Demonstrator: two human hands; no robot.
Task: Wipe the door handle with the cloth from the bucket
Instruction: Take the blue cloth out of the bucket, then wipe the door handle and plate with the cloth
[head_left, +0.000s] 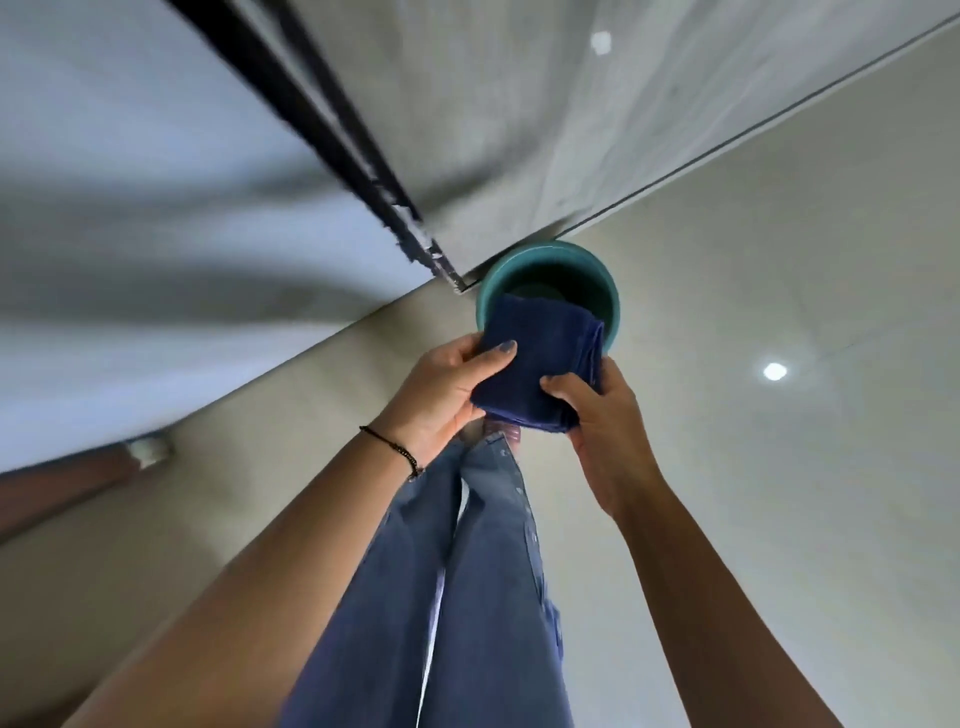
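Pale, glossy floor tiles (753, 467) are filling the lower and right field, reflecting a round ceiling light (774, 371); a grey door panel (519, 104) with a dark vertical edge strip (332, 135) is rising at upper centre, its lower corner lying just beside the bucket. The teal bucket (605, 283) is standing on the floor directly ahead of the person's feet. A folded dark-blue cloth (540, 358) is being held above the bucket's near rim, overlapping it in this view. The left hand (441, 395) is pinching the cloth's left edge, thumb lying across the top; a thin dark bracelet (395, 449) is circling that wrist. The right hand (602, 421) is gripping the cloth's lower right corner, fingers curling round it. Blue jeans (467, 597) are showing between the forearms. The view is blurring towards the left.
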